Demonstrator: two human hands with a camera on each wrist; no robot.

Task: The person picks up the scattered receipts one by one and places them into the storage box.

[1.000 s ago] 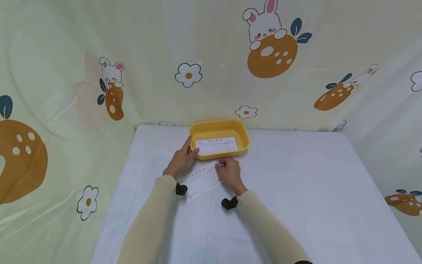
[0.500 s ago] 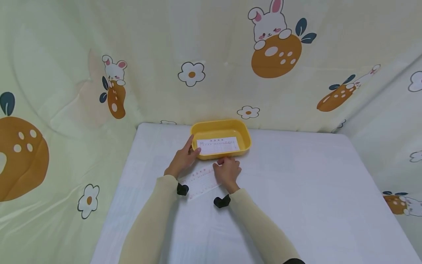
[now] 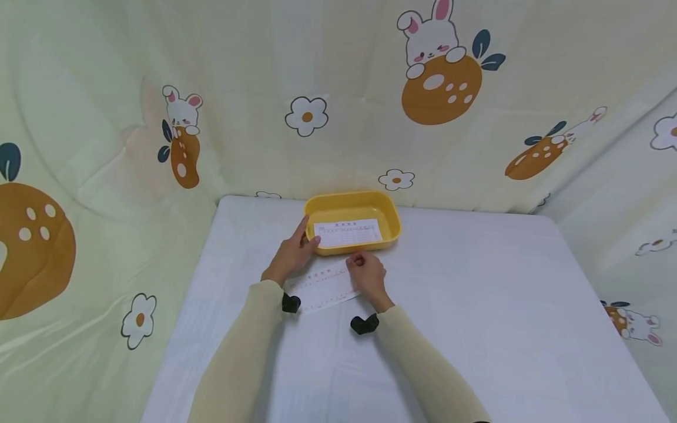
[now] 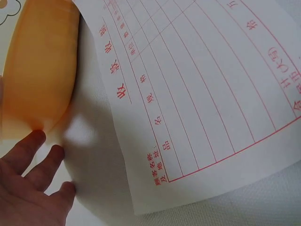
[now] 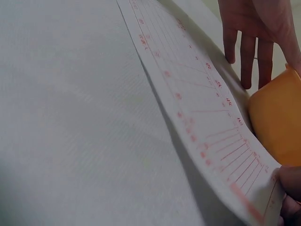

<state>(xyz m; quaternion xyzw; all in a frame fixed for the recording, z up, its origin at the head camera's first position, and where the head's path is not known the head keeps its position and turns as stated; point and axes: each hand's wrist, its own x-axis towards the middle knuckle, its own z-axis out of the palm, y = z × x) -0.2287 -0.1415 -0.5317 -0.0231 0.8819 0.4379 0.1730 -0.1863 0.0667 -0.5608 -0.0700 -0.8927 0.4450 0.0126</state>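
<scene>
In the head view, my left hand (image 3: 291, 254) holds the near left corner of a yellow plastic tray (image 3: 388, 235), its thumb over the rim. The left wrist view shows fingers (image 4: 44, 165) of that hand spread beside the tray's outer wall (image 4: 42, 56). My right hand (image 3: 368, 276) pinches the right upper corner of a printed receipt form (image 3: 322, 288) in front of the tray. Its thumb and finger (image 5: 289, 181) show at that corner in the right wrist view. Red lines and characters cover the form. Another receipt (image 3: 346, 233) lies in the tray.
A white cloth covers the table (image 3: 476, 294). Behind it and at both sides hangs a pale curtain (image 3: 238, 117) with rabbits, fruit and flowers. The tray stands near the table's back edge, close to the curtain.
My right hand shifts slightly left, then back right, still pinching the receipt's corner. The receipt's lower edge swings a little higher and flatter. My left hand and the tray stay in place.
</scene>
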